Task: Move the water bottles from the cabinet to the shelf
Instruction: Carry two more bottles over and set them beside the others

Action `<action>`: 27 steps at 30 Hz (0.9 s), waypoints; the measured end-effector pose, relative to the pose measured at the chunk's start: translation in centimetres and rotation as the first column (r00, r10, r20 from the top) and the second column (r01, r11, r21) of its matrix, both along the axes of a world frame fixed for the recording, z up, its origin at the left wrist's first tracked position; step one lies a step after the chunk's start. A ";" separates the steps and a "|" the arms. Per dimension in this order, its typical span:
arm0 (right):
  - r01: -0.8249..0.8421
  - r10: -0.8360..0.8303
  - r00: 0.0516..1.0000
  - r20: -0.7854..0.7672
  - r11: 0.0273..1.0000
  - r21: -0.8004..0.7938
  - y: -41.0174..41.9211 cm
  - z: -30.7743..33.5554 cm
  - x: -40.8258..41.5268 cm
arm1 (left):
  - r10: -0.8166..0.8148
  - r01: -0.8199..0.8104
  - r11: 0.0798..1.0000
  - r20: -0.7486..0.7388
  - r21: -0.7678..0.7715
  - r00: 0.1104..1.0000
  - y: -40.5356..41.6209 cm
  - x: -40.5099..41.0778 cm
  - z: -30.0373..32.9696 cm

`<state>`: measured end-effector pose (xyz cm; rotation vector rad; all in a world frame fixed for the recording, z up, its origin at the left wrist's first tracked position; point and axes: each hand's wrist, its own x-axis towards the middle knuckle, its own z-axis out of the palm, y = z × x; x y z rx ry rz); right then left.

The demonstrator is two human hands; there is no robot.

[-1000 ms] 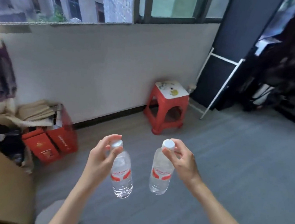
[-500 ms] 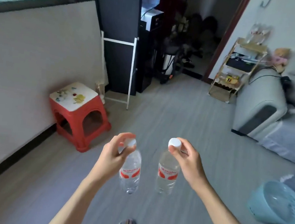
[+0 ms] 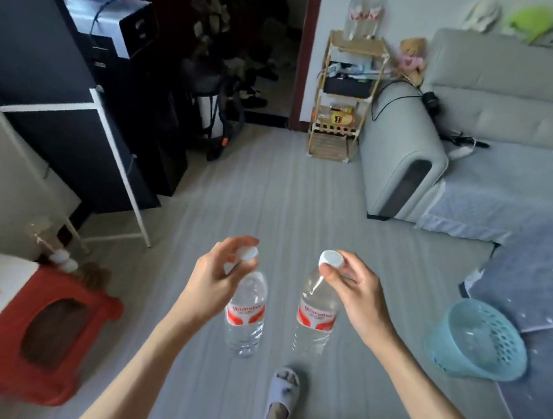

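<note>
Left hand [image 3: 214,273]: fingers clamped on the cap of the left bottle [image 3: 244,319], which hangs upright, long axis vertical, base toward the floor. Right hand [image 3: 356,296]: fingers pinched on the white cap of the right bottle [image 3: 316,317], hanging likewise, just beside the first. Shelf [image 3: 347,93] stands well ahead, slightly right, beside the sofa [image 3: 507,108]; two bottles already on top. Judgement: right hand nearer; carry continues.

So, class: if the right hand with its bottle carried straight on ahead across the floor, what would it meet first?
The right hand and its bottle seem to have open floor ahead. The first thing in line is probably the wooden shelf beside the sofa, though depth is unclear.
</note>
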<state>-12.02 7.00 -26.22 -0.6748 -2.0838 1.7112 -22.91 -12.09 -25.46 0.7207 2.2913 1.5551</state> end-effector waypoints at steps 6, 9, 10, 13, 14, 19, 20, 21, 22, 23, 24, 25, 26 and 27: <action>0.004 -0.004 1.000 -0.021 1.000 0.028 11.3 1.3 -10.4 | -0.048 0.047 0.999 -0.043 -0.022 0.998 10.3 -11.0 0.5; -0.006 0.008 0.999 -0.038 0.999 0.050 16.0 2.7 -15.8 | -0.049 0.047 0.999 -0.075 -0.021 0.996 14.9 -16.6 1.7; -0.001 0.003 0.999 -0.043 0.998 0.058 17.4 3.0 -17.6 | -0.041 0.040 0.999 -0.082 -0.020 0.996 16.2 -18.5 2.0; 0.020 -0.017 0.998 -0.059 0.999 0.050 21.1 3.4 -22.8 | -0.012 0.013 1.000 -0.058 0.025 0.998 19.8 -24.4 2.7; 0.028 -0.025 0.998 -0.057 0.998 0.051 22.3 3.4 -24.4 | -0.005 0.007 0.999 -0.049 0.042 0.999 21.0 -26.3 2.8; 0.074 -0.073 0.997 -0.038 0.997 0.006 28.2 2.3 -33.5 | -0.026 0.028 0.997 -0.031 0.069 0.999 27.6 -36.2 2.2; 0.081 -0.081 0.996 -0.038 0.997 0.005 29.3 2.1 -35.6 | -0.045 0.047 0.997 -0.039 0.061 0.998 29.0 -38.4 1.9; 0.086 -0.085 0.996 -0.038 0.996 0.006 30.4 2.0 -37.7 | -0.063 0.065 0.997 -0.042 0.051 0.997 30.3 -40.5 1.6; 0.085 -0.084 0.996 -0.038 0.996 0.009 31.6 1.9 -39.8 | -0.081 0.083 0.996 -0.040 0.041 0.996 31.6 -42.7 1.4; 0.083 -0.083 0.996 -0.038 0.996 0.013 32.7 2.0 -42.1 | -0.103 0.104 0.994 -0.037 0.037 0.994 33.0 -45.1 1.4; 0.084 -0.083 0.996 -0.037 0.996 0.020 33.9 2.2 -44.3 | -0.120 0.121 0.992 -0.035 0.035 0.992 34.3 -47.5 1.6; 0.086 -0.085 0.996 -0.035 0.996 0.032 35.1 2.3 -46.4 | -0.131 0.133 0.991 -0.037 0.036 0.991 35.7 -49.8 1.9; 0.090 -0.088 0.996 -0.032 0.995 0.048 36.3 2.5 -48.4 | -0.142 0.143 0.989 -0.043 0.034 0.989 37.1 -52.1 2.3; 0.095 -0.093 0.995 -0.025 0.994 0.061 37.5 2.8 -50.2 | -0.156 0.157 0.987 -0.048 0.032 0.987 38.5 -54.3 2.7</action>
